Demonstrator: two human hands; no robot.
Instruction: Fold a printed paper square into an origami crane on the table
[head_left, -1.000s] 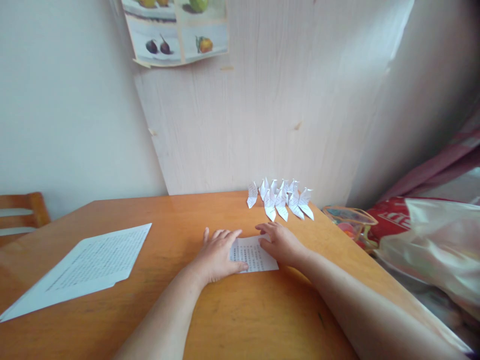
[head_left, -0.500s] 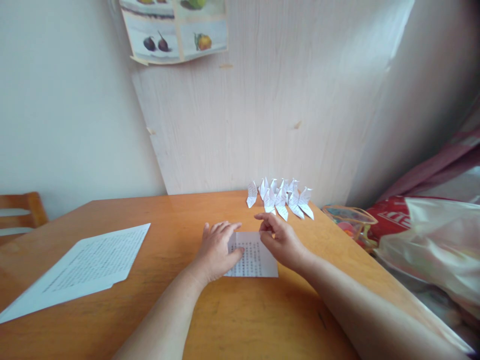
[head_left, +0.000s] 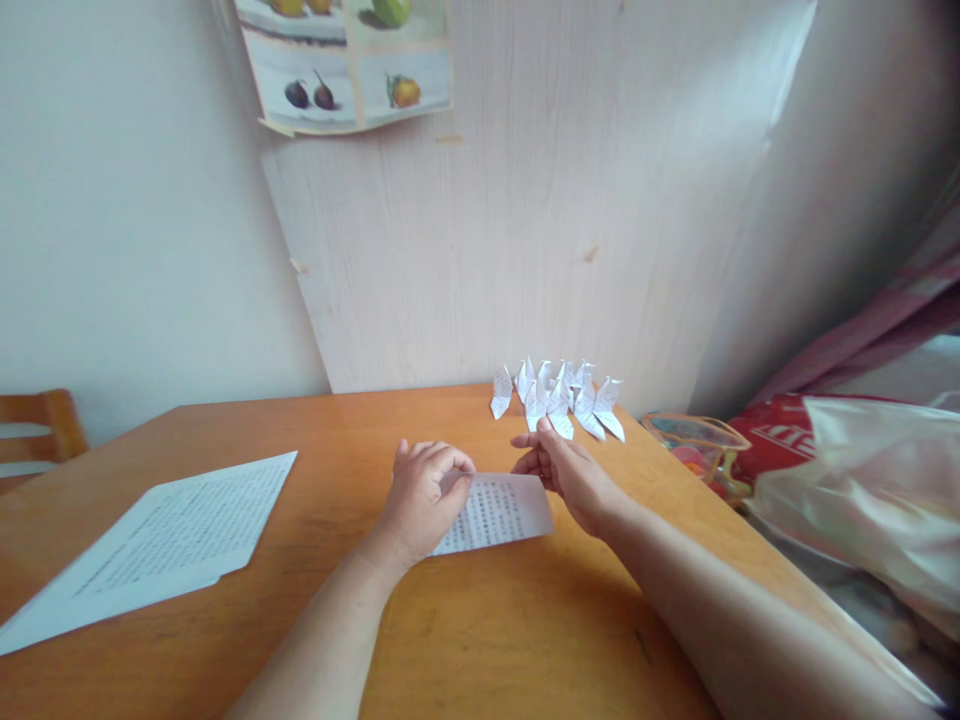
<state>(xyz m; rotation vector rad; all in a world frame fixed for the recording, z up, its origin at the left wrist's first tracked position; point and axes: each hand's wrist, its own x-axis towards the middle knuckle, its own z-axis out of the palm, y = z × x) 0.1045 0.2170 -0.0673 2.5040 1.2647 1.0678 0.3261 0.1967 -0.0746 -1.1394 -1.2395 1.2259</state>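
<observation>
A small printed paper square (head_left: 495,512) is lifted at its far edge off the orange wooden table (head_left: 465,630). My left hand (head_left: 420,500) pinches its left side with curled fingers. My right hand (head_left: 566,475) holds its far right corner between thumb and fingers. Just beyond my right hand, several folded white paper cranes (head_left: 559,398) stand in a cluster by the wall panel.
A larger printed sheet (head_left: 161,535) lies on the table's left side. A wooden chair back (head_left: 37,440) shows at far left. A glass dish (head_left: 697,448) and plastic bags (head_left: 862,480) sit beside the table's right edge. A light wood panel (head_left: 525,200) leans behind.
The paper lay flat under both palms. Both hands have since gripped its edges and raised the far edge, and the sheet has tilted and shifted slightly.
</observation>
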